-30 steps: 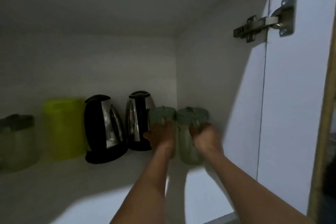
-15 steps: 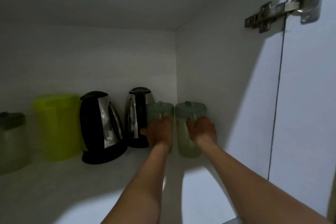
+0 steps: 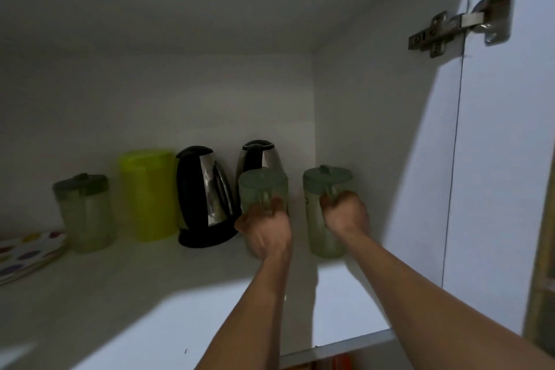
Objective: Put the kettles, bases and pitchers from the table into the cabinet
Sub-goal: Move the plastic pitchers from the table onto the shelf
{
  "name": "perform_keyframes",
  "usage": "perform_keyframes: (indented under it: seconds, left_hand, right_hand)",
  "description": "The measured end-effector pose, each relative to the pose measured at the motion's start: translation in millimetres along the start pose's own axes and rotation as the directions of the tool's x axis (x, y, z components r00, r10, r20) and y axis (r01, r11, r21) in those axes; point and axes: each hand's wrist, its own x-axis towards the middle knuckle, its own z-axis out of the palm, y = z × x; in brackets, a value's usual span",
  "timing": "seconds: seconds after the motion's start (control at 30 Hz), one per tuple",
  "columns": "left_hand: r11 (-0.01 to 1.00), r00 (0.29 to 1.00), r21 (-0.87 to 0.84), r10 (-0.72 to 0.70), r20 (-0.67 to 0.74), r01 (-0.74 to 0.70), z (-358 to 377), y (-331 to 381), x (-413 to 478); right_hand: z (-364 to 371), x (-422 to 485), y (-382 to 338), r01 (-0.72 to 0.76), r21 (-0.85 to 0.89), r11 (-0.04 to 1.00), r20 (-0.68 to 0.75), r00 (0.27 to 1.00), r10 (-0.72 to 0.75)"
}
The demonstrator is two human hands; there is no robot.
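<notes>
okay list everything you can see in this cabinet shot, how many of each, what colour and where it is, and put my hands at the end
pale green pitchers: 3, translucent green with darker lids; one far left, one in the left hand, one in the right hand near the right wall
yellow-green pitcher: 1, bright lime, left of the kettles
kettles: 2, black and steel; the larger mid-shelf, the smaller behind the left-hand pitcher
spotted plates: a stack, count unclear, white with coloured dots, shelf's left edge
door hinge: 1, metal, upper right
cabinet shelf: 1, white
left hand: gripping a pitcher handle
right hand: gripping a pitcher handle
</notes>
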Motion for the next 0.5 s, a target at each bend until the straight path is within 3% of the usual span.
perform_keyframes:
  seconds: [0.07,0.2,0.5]
  left_hand:
    - [1.000,1.000,0.003,-0.030,-0.002,0.030,-1.6,3.0,6.9]
    - [0.982,0.998,0.182,-0.051,0.045,0.042,1.6,12.4,25.4]
    - [0.982,0.983,0.152,-0.132,0.128,0.112,12.8,13.3,38.8]
  right_hand:
    - [-0.4,1.6,0.1,0.000,0.002,1.000,0.010,1.000,0.000]
    - [0.5,8.6,0.5,-0.012,0.002,1.000,0.032,0.999,0.012]
    - [-1.7,12.8,-2.1,-0.022,-0.025,0.999,0.151,0.988,0.025]
